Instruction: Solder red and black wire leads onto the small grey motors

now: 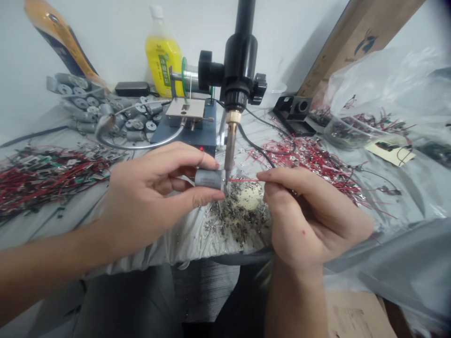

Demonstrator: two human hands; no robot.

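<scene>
Between the thumb and fingers of my left hand [155, 183] lies a small grey cylindrical motor [208, 178], on its side with one end facing right. My right hand [303, 206] pinches a thin red wire [244, 180], which runs left to that end of the motor. Directly above this spot, the tip of a soldering iron [230, 145] points down at the motor's end, at or very near the wire. The iron hangs from a black clamp stand [241, 61]. Whether wire, tip and terminal actually touch is too small to tell.
Many grey motors [136, 124] are piled back left. Red-wired parts lie in heaps at left [52, 178] and right [310, 159]. A solder feeder [186, 122] with a solder spool [192, 77] stands behind my hands, near a yellow bottle [164, 61]. Solder scraps [232, 220] litter the table's front.
</scene>
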